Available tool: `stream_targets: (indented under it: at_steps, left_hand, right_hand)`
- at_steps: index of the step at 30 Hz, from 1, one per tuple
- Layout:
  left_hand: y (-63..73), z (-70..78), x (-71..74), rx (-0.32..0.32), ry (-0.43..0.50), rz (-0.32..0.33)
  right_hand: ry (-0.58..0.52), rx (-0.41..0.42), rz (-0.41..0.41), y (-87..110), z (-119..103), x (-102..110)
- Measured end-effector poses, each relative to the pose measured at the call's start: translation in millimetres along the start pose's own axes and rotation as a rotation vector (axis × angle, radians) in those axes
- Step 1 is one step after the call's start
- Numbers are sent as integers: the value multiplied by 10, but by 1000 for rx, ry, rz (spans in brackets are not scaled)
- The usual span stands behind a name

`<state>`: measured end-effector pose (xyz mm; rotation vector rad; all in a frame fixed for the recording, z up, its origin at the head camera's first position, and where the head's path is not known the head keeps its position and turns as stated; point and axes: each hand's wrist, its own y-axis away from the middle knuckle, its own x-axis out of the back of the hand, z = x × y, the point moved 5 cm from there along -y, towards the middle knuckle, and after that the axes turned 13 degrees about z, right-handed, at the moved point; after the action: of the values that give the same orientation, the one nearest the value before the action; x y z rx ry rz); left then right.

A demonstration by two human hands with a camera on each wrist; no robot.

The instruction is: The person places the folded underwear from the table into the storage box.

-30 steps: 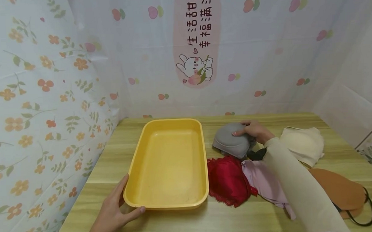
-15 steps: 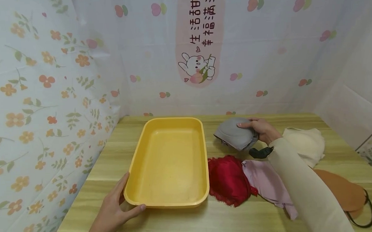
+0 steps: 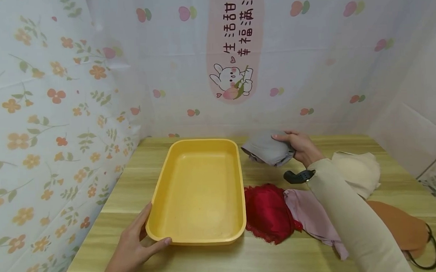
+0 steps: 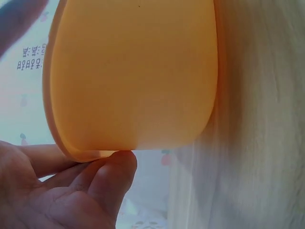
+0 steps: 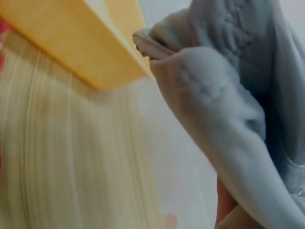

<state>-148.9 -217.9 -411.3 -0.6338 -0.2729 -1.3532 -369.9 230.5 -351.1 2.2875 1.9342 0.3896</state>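
Note:
In the head view, my right hand (image 3: 300, 146) holds a folded grey bra (image 3: 267, 147) by its right side, thumb on top, raised over the back of the table. The bra's folded cups (image 5: 214, 109) fill the right of the right wrist view. My left hand (image 3: 132, 245) grips the near left corner of a yellow plastic tub (image 3: 198, 243), thumb at the front rim. Seen from the left wrist, the fingers reach under the rim at the tub's side wall (image 4: 136, 81). Nothing lies inside the tub.
Right of the tub are a red lace bra (image 3: 269, 214) and a pale pink bra (image 3: 311, 217). Farther right lie a cream bra (image 3: 358, 171) and a brown bra (image 3: 405, 225) with a black strap, partly behind my right sleeve (image 3: 357, 215). Patterned cloth (image 3: 173, 81) hangs behind the table.
My right hand has lifted the grey bra off the table and carried it slightly back and left, towards the tub. The left hand stays at the tub's corner.

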Motion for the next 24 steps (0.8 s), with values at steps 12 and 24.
stream_targets:
  at_steps: [12, 24]
  left_hand:
    - [-10, -2, -17, 39, 15, 9]
    - [-16, 6, -7, 56, 2, 12]
  right_hand:
    - [-151, 10, -3, 103, -196, -530]
    - [-256, -50, -5, 176, -201, -1227]
